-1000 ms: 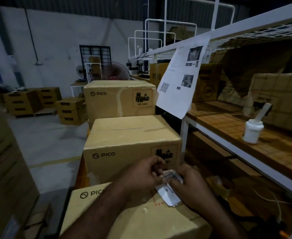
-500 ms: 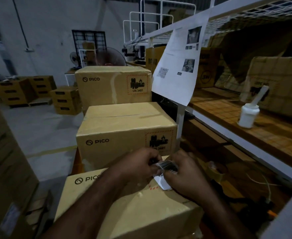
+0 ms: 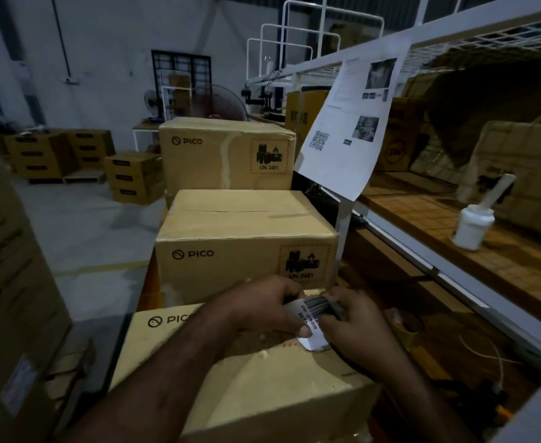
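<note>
a barcode label (image 3: 310, 316) is pinched between the left hand (image 3: 262, 306) and right hand (image 3: 357, 329), long axis pointing down at the pico carton (image 3: 262, 391) beneath.

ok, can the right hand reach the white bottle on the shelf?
Probably yes: nothing stands between the right hand and the white bottle, and the shelf front is open. But it is busy pinching the label with the left hand.

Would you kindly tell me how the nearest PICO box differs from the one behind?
The nearest box lies under the left hand and right hand, which pinch a barcode label; the box behind is untouched. The box behind shows its whole UN 3481 mark; the nearest box shows only red dashes. Both are brown cardboard.
</note>
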A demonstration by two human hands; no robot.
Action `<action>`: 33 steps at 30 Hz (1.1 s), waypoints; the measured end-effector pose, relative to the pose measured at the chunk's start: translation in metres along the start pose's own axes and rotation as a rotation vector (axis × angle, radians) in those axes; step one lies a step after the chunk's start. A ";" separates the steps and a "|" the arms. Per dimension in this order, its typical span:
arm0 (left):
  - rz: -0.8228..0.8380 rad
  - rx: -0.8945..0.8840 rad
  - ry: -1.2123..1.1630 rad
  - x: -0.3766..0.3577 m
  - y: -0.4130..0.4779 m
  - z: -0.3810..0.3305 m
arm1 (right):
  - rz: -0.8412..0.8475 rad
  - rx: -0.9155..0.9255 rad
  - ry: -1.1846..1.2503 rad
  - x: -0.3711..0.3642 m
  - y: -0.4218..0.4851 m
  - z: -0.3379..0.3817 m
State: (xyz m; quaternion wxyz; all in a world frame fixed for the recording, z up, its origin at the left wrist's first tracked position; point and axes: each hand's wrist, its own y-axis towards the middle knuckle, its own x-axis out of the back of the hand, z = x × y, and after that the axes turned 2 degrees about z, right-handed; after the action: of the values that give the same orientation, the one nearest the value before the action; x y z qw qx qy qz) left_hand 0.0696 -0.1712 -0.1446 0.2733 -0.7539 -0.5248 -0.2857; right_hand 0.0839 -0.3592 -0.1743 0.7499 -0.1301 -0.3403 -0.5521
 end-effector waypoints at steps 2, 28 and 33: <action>0.000 0.004 0.037 0.000 0.001 0.000 | 0.003 -0.019 0.026 0.000 -0.003 -0.003; -0.031 0.032 -0.166 -0.003 0.004 -0.003 | -0.233 -0.057 -0.022 -0.004 -0.026 -0.004; -0.046 0.008 -0.162 -0.004 0.005 -0.003 | -0.229 -0.031 0.035 -0.003 -0.026 -0.004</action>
State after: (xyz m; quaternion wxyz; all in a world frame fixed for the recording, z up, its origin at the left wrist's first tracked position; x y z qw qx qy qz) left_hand 0.0729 -0.1771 -0.1460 0.2263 -0.7612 -0.5634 -0.2281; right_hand 0.0611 -0.3688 -0.1842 0.6856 -0.0924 -0.3312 -0.6417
